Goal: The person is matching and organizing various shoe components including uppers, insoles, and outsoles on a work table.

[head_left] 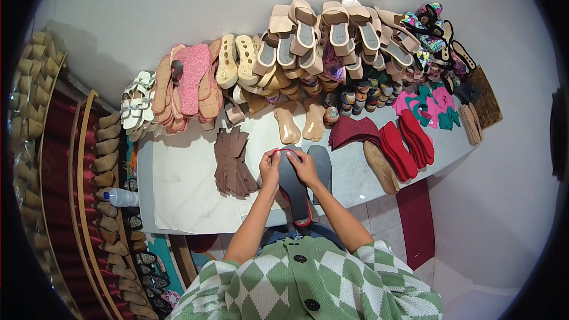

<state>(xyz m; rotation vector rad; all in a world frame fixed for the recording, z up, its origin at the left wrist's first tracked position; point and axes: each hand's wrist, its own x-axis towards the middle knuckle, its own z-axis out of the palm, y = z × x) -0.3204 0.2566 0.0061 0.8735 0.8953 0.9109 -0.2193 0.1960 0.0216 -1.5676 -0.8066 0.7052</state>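
Observation:
A grey shoe sole (293,192) with a red edge lies between my hands, its wide end away from me and its narrow end over the table's front edge. My left hand (270,169) pinches the far end on the left side. At the same end, on the right, my right hand (304,169) grips with its thumb on the grey face. Beside it on the right lies another grey sole (323,169). A stack of brown cut strips (231,163) sits left of my hands. Beyond the sole stand two tan insoles (288,126).
Sandals (305,29) pile along the wall behind the table (178,184). Red soles (397,151), maroon pieces (354,132) and a wooden shoe last (381,169) lie to the right. At the left edge are a plastic bottle (122,197) and a rack of shoe lasts (106,163).

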